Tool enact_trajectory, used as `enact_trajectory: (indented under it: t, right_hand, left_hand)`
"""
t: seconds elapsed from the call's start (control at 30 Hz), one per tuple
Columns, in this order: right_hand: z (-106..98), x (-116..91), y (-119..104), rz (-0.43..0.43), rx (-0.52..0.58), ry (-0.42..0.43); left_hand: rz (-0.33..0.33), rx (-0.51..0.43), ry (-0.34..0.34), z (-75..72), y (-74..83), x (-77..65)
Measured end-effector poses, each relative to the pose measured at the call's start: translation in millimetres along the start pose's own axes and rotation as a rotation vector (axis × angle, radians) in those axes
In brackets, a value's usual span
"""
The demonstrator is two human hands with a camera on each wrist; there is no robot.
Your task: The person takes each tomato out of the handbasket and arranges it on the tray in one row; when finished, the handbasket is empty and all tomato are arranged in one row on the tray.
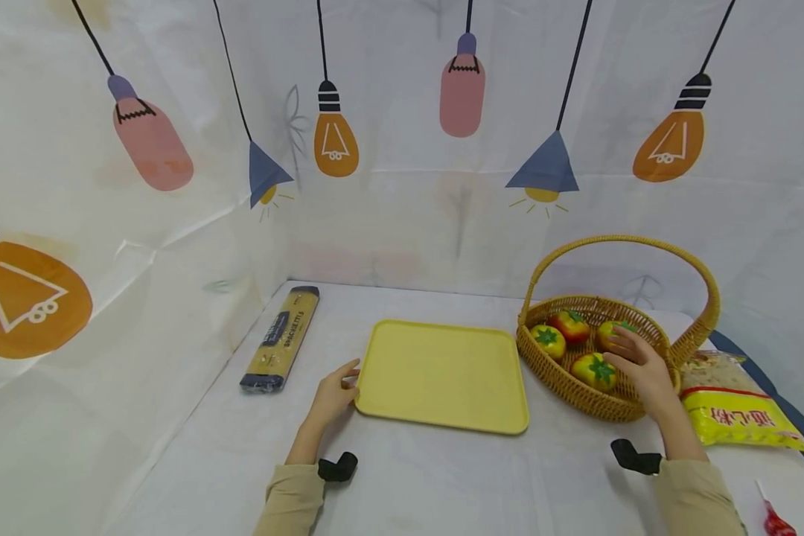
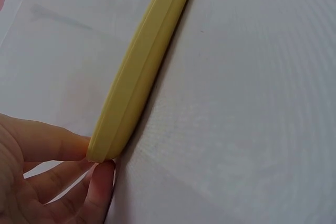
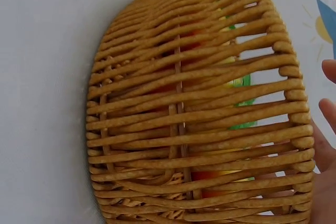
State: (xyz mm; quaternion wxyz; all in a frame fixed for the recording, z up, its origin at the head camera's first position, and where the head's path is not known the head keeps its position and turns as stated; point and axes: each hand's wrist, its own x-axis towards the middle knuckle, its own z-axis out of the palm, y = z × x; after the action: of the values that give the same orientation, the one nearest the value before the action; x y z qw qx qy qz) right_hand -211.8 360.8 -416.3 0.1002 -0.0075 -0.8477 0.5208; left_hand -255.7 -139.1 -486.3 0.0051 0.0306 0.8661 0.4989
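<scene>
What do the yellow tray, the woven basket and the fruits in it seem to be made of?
Yellow tray: probably plastic, satin, from its even colour and smooth moulded rim.
Woven basket: wicker or a plastic imitation, with a slight sheen; rounded strands interlace.
Fruits: perhaps smooth plastic or foam; vivid green tops look artificial, though real ones remain possible.

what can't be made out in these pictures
Head view: whether the right hand touches the rear right fruit; fingers cover part.
Right wrist view: part of that hand, beyond the right edge.
Right wrist view: most fruit, behind the woven basket.
Head view: lower end of the red item, cut off by the bottom edge.
Head view: fine print on the spaghetti packet, too small.
</scene>
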Motion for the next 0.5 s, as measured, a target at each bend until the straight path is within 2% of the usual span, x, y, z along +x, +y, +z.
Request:
enact_trajectory:
  t: [0.27,0.5]
  right_hand:
    - [-1,11,3,0.077,-0.022,-0.037]
    - [-3,17,6,0.084,-0.022,-0.187]
  left_hand:
    - [0.015,0.009,0.010,-0.2,-1.2,1.0]
    - [0.017,0.008,0.006,-0.3,-2.4,0.9]
